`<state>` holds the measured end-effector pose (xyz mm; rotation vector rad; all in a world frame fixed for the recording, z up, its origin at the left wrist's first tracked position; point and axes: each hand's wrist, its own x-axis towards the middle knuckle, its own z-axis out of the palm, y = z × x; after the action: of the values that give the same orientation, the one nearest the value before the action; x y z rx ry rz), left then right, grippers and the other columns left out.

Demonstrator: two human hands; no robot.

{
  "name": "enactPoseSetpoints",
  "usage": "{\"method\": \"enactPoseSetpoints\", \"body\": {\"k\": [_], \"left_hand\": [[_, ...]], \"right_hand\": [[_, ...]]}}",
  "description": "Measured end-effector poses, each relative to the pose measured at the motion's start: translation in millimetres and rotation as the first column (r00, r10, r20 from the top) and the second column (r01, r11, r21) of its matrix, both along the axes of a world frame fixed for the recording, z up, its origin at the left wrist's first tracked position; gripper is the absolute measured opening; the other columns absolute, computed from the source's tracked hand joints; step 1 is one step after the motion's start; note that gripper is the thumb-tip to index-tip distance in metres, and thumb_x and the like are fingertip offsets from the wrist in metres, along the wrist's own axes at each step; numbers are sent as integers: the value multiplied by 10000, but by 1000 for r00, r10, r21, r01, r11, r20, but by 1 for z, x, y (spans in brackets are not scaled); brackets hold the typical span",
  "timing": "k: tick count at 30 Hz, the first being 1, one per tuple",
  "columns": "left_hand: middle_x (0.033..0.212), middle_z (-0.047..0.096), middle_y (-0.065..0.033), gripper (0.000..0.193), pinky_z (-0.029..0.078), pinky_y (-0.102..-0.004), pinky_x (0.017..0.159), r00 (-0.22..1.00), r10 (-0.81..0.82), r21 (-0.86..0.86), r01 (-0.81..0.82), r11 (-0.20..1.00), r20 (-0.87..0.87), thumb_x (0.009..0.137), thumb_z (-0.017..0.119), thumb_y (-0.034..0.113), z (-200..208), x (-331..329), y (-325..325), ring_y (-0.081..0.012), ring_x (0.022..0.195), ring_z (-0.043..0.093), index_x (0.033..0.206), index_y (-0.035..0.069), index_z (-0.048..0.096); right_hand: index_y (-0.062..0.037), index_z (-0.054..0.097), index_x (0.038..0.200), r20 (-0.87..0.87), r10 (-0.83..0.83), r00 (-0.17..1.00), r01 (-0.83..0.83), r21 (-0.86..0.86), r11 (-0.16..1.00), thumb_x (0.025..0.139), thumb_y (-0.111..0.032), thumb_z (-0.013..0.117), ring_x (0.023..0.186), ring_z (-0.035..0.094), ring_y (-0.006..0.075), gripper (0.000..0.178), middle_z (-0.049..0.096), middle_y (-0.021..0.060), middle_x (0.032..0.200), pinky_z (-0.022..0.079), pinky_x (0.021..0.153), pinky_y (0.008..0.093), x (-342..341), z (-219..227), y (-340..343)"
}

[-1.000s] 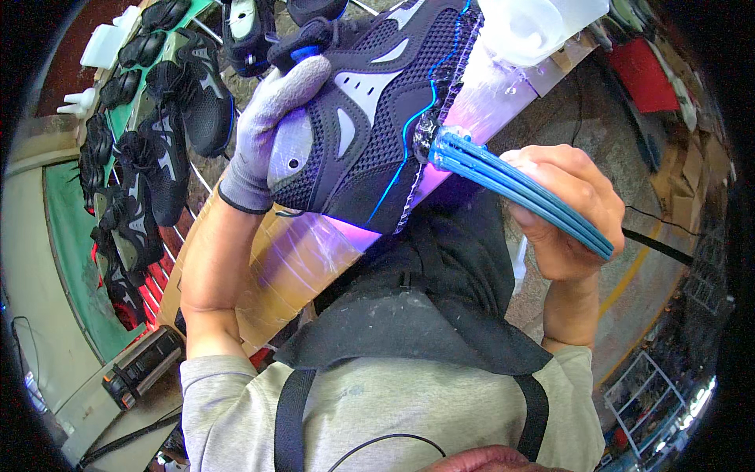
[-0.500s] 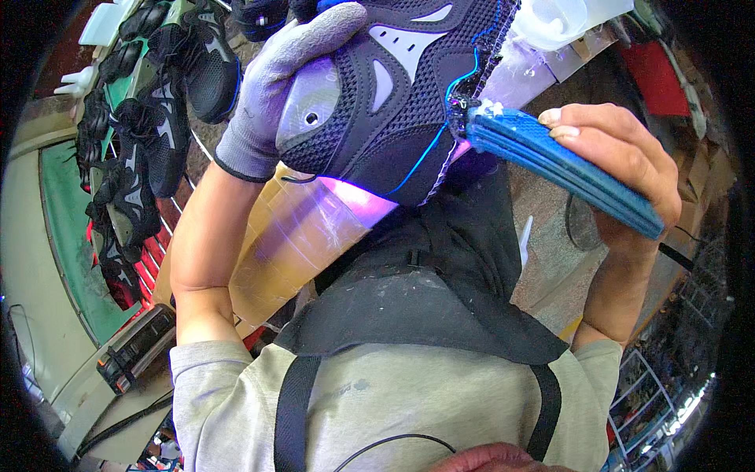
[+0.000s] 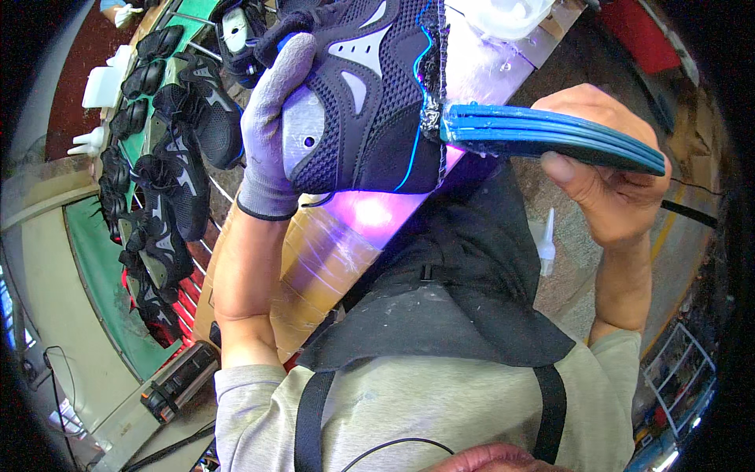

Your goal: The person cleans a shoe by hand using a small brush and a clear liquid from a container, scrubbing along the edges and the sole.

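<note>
From the head view, the gloved left hand (image 3: 271, 130) is nearer, clasping the shoe upper (image 3: 377, 102) at its left side; right of the upper, the bare right hand (image 3: 609, 193) grips a blue layered bundle (image 3: 543, 130) (brush-like), its long axis pointing at the upper's stitched edge.

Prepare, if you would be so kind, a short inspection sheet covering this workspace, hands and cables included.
Surface: bench, partly brown under clear film, partly lit purple.
Work items: dark shoe upper; blue layered tool, its dark tip at the upper's stitched edge.
Clutter: translucent container at the bench's upper right end; nozzle bottle lower down, right of the bench.
Hands: gloved left hand grips the upper; bare right hand holds the tool.
Cables: thin black cable across the shirt.
Surroundings: dark shoes racked at left.
</note>
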<state>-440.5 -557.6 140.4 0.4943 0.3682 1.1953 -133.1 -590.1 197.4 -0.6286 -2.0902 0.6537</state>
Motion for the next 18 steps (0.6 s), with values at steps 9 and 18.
{"method": "enactPoseSetpoints", "body": {"k": [9,18], "left_hand": [[1305,626,-246,483,539,-464,1012,998,-70,-17,70,997,1,1060,476,270,36,29,10,-345,1119,669,1395,-77,494],[1191,678,-238,460,581,-438,924,984,-169,9,169,986,52,1060,465,306,48,28,29,-329,1012,707,1304,-73,554]], "right_hand": [[63,679,1113,269,-30,963,-10,144,989,849,-133,766,928,713,330,340,699,240,1027,576,820,390,10,37,-8],[69,650,1164,392,-161,906,-16,411,912,912,-98,699,973,729,356,307,690,275,1099,608,833,390,20,53,-10]]}}
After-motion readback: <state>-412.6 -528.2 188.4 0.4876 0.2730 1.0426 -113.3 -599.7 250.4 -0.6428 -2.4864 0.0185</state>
